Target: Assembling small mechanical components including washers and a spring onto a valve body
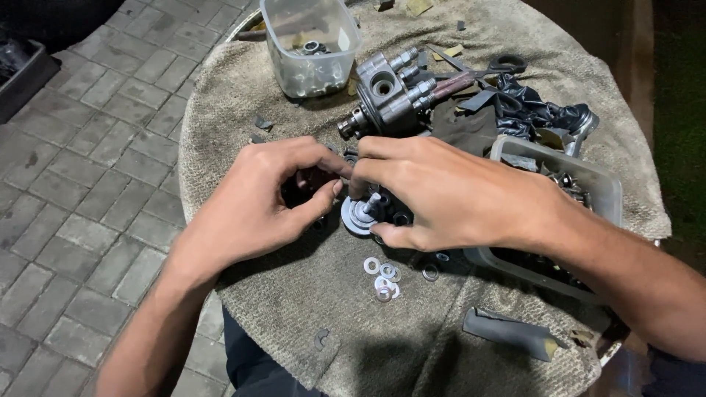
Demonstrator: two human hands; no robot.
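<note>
While both hands are working at the middle of the cloth-covered round table (294,323), the step in hand looks like fitting a small piece onto an assembly. Grey paving bricks (81,169) are showing at far left. The left hand (257,202) is coming in from the lower left, wrist bent, thumb and forefinger pinching narrowly on something small and dark; what it is cannot be told. Just right of it, the round grey metal disc assembly with a short upright stem (360,213) is sitting on the cloth. The right hand (448,195) is arching over it palm down, fingertips meeting the left's and thumb curling under the disc's edge, steadying it in a loose hold. Below, several loose silver washers (382,279) are lying near. Behind, a clear plastic tub of small parts (309,48) and a grey cast-metal pump body with threaded fittings (390,92) are standing well apart; a shallow grey tray of hardware (603,187) is sitting at right. The next move, by my judgement, is calling for careful alignment over the stem.
</note>
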